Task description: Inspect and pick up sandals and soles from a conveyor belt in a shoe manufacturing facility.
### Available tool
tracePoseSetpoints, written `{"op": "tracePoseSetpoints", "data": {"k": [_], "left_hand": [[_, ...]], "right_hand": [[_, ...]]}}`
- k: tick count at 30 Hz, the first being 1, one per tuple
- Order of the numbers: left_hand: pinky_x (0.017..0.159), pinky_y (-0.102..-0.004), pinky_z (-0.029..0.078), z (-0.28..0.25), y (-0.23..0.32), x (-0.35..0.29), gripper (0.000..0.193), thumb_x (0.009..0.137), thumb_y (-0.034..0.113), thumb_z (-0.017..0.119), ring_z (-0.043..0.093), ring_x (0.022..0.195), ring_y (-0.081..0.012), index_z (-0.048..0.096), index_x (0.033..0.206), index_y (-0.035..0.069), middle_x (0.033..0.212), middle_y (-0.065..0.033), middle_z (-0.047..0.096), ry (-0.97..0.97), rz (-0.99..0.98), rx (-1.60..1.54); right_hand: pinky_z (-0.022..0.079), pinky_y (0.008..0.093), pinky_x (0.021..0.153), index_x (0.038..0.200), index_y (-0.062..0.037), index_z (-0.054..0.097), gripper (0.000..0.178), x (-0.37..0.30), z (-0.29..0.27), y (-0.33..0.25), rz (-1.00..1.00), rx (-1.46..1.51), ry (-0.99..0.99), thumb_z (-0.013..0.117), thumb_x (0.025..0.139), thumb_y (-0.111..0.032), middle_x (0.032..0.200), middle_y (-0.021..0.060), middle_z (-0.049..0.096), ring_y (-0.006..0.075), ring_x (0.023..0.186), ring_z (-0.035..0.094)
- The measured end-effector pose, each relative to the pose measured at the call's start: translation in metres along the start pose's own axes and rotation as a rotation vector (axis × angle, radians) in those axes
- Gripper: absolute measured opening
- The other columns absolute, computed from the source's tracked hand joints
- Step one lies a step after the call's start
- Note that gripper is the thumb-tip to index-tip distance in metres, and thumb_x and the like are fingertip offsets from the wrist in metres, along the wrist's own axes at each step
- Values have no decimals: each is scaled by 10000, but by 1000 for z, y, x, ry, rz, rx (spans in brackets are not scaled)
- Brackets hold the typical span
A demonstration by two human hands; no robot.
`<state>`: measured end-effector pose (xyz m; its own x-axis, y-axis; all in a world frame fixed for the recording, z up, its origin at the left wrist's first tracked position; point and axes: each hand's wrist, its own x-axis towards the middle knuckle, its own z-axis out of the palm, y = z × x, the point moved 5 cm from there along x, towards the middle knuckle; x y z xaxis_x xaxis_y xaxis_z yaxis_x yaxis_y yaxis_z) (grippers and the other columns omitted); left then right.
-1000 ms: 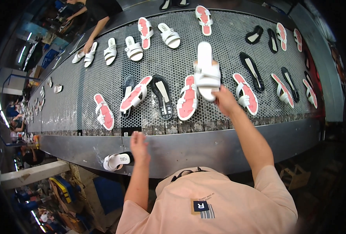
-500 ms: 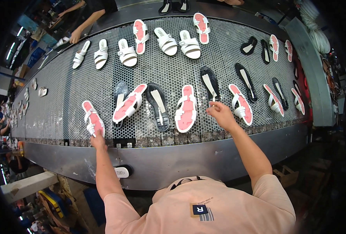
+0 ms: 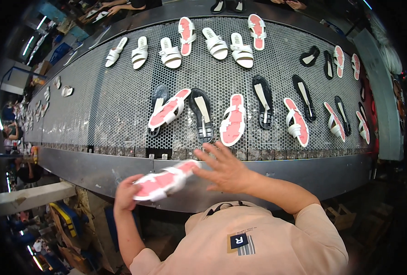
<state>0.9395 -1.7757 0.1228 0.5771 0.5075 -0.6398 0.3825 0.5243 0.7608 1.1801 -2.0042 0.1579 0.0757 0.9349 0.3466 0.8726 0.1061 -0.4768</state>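
Observation:
My left hand (image 3: 127, 193) grips one end of a white-strapped sandal (image 3: 155, 184) with a pink face, held in front of the conveyor's near edge and slightly blurred. At the sandal's other end is my right hand (image 3: 226, 170), its fingers spread. Whether its thumb touches the sandal I cannot tell. Beyond my hands, another pink-faced sandal (image 3: 233, 120) lies on the mesh belt (image 3: 121, 101). To its left are a black sole (image 3: 200, 115) with a pale strip and a pink-faced sandal (image 3: 169, 109) lying partly over another black sole (image 3: 159, 97).
Several white sandals (image 3: 170, 54) stand in a far row on the belt. More black soles (image 3: 263, 101) and pink-faced sandals (image 3: 296, 123) lie to the right. A metal side rail (image 3: 267, 181) runs along the near edge. Other people's hands (image 3: 116, 5) show across the conveyor.
My left hand has lifted the sandal from the belt's near left and brought it toward me. My right hand has moved left toward it and spread its fingers. The view has shifted.

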Motion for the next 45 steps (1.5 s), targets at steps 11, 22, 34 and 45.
{"op": "tracePoseSetpoints", "data": {"k": [11,22,34,45], "left_hand": [[699,-289,484,-2,52,179,374,863,302,619,610,785,-149,639,1026,-34,912,-97,674,329,274,723],[1109,-416,248,78,99,376,990,684,575,697,258,1366,-376,347,1401,-11,1471,-249,269,273,234,1480],[901,-398,443,-69,125,306,548,756,274,704,592,1024,-364,529,1170,-39,1103,-231,612,796,562,1098],[837,-372,516,-44,105,88,272,944,234,500,649,914,-231,624,1052,17,1005,-102,670,142,528,-313]], "right_hand": [[474,409,865,1336,-105,451,469,-164,46,48,804,693,-536,477,868,-77,1103,170,616,297,989,621],[536,306,739,1078,19,602,187,-279,89,24,1809,1465,-54,515,927,-49,944,99,669,177,810,655],[519,286,705,1129,19,588,238,-293,94,32,1658,1161,-123,560,929,-105,954,82,670,147,788,650],[522,287,653,1106,11,604,228,-317,68,46,1526,1276,60,552,925,-118,853,92,679,154,730,658]]}}
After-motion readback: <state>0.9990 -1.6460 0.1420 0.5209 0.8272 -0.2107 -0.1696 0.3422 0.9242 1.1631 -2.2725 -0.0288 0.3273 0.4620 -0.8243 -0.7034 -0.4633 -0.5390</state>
